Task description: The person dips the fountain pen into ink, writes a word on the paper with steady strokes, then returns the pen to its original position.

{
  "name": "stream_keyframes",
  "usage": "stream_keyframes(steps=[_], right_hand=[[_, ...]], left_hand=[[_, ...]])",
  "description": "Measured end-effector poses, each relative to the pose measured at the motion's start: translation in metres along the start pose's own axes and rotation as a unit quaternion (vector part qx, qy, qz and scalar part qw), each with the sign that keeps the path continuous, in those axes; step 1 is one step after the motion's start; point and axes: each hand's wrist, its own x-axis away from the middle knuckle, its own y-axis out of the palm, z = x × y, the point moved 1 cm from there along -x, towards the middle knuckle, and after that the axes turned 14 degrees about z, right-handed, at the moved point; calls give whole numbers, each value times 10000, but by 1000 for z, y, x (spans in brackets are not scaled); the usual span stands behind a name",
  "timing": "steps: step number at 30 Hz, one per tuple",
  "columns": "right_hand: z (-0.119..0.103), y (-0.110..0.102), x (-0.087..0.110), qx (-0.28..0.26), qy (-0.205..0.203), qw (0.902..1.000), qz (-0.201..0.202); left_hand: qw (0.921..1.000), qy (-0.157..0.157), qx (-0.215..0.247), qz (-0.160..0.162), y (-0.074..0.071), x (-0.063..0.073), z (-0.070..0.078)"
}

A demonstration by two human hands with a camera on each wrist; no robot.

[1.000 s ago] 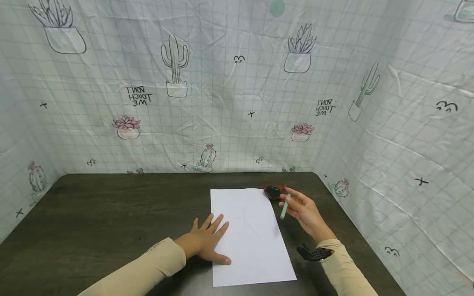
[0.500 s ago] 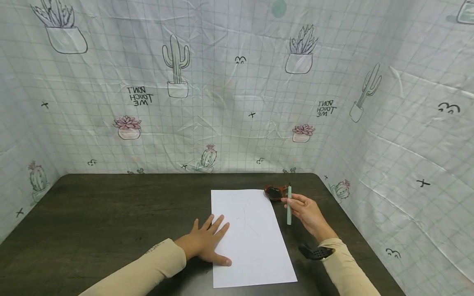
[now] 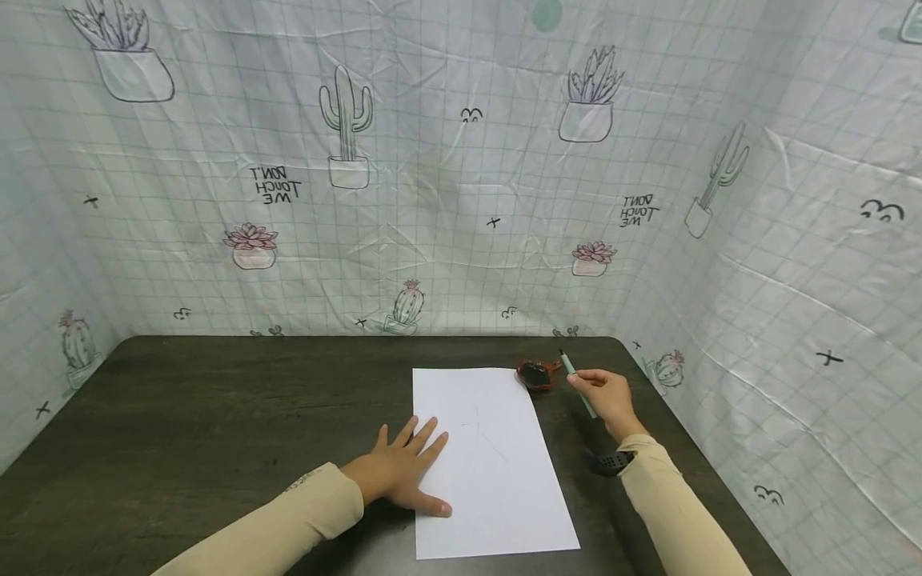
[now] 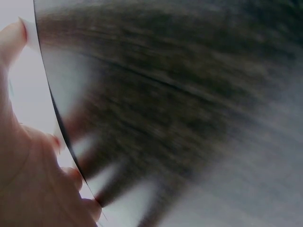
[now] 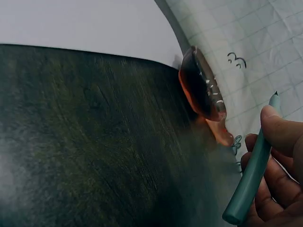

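Observation:
A sheet of white paper (image 3: 497, 496) lies on the dark table, with a few faint thin lines (image 3: 479, 428) in its upper half. My left hand (image 3: 403, 472) rests spread on the paper's left edge, fingers apart. Off the right side of the sheet, my right hand (image 3: 603, 398) pinches a pale green pencil (image 5: 251, 182) between thumb and fingers. Its dark tip (image 5: 276, 93) points up and away, clear of the paper. By the sheet's far right corner sits a small translucent orange-brown object (image 3: 536, 374) with a dark middle; its kind is unclear.
The dark wood-grain table (image 3: 216, 432) extends widely to the left of the paper. A hanging cloth (image 3: 432, 200) with cactus drawings closes off the back and both sides. A black watch band (image 3: 611, 462) is on the right wrist.
My right hand has shifted slightly right and turned the pencil, so its dark tip now leans up to the left. The left hand and paper have kept their place.

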Motion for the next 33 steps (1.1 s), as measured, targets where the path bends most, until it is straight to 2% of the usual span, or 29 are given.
stream_keyframes(steps=[6, 11, 18, 25, 33], right_hand=[[5, 9, -6, 437, -105, 9984, 351], [10, 17, -7, 694, -212, 9963, 456], [11, 24, -10, 779, -454, 9945, 539], [9, 28, -10, 881, -720, 9897, 869], [8, 34, -8, 997, -732, 9885, 867]], left_hand=[[10000, -21, 5, -23, -1, 0, 0], [10000, -34, -3, -47, 0, 0, 1], [9998, -49, -35, -169, 1, -2, -1], [10000, -38, 42, -58, -2, 0, 1], [10000, -21, -52, -2, -4, 3, 3]])
